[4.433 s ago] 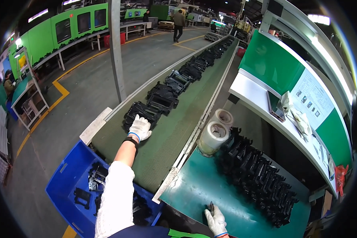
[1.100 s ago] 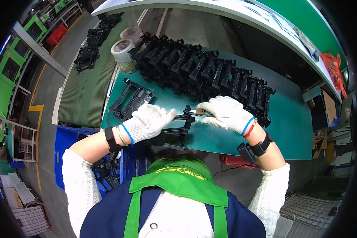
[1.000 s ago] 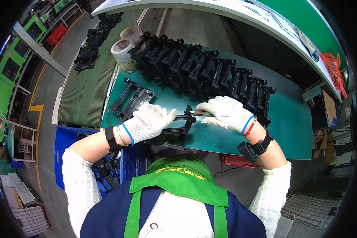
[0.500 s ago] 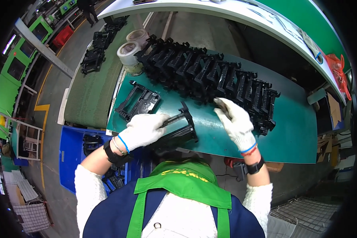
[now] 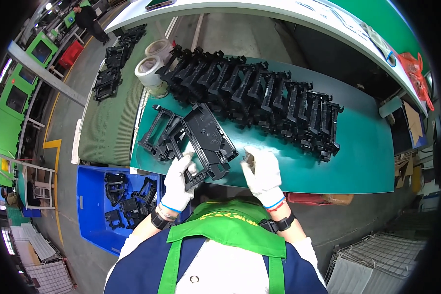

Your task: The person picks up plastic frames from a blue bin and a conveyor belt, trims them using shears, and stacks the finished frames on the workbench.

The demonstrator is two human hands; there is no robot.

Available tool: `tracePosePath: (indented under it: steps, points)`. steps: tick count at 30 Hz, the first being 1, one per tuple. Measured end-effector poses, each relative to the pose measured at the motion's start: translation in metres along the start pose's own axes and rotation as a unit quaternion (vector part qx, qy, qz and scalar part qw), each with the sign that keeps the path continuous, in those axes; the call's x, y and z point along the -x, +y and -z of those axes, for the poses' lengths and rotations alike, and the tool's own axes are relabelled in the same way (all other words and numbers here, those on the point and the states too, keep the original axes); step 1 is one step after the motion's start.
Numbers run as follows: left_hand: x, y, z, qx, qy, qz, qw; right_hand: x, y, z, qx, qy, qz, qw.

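My left hand (image 5: 179,181), in a white glove, grips one side bar of a black plastic frame (image 5: 211,139). The frame is tilted above the near edge of the green tabletop (image 5: 360,169), its broad ribbed panel facing up. Behind it, partly covered, another black frame (image 5: 154,128) lies on the table. To the right of the held frame, and apart from it, is my gloved right hand (image 5: 263,174). Its fingers are curled toward the thumb around a small greyish patch, which I cannot make out.
A long row of nested black frames (image 5: 259,93) spans the table's far side. Tape rolls (image 5: 149,67) stand at the left, beside a green conveyor belt (image 5: 105,132) carrying more frames. A blue bin (image 5: 90,208) holds several black parts. A white shelf (image 5: 259,9) arches overhead; a person (image 5: 89,20) stands far left.
My left hand has turned the frame so its panel faces up, partly over the frame lying on the table. My right hand has moved left and nearer to me.
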State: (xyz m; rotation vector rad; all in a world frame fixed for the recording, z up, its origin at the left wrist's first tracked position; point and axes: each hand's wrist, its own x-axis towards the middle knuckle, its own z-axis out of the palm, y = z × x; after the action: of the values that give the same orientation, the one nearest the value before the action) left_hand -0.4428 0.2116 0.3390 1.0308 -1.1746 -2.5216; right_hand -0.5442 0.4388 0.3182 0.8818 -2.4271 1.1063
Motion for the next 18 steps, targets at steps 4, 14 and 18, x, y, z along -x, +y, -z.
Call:
tracePosePath:
  steps: [4, 14, 18]
  points:
    - [0.008, 0.001, -0.007, -0.009, 0.001, 0.036, 0.999, -0.004, -0.001, -0.002, 0.003, 0.002, 0.002, 1.000]
    - [0.003, -0.014, -0.016, -0.004, 0.015, 0.054, 0.998, 0.002, 0.011, -0.005, -0.025, -0.067, -0.098, 0.993]
    - [-0.007, -0.020, -0.007, -0.034, -0.012, 0.038, 0.999, 0.012, 0.048, -0.020, -0.175, -0.050, -0.333, 0.925]
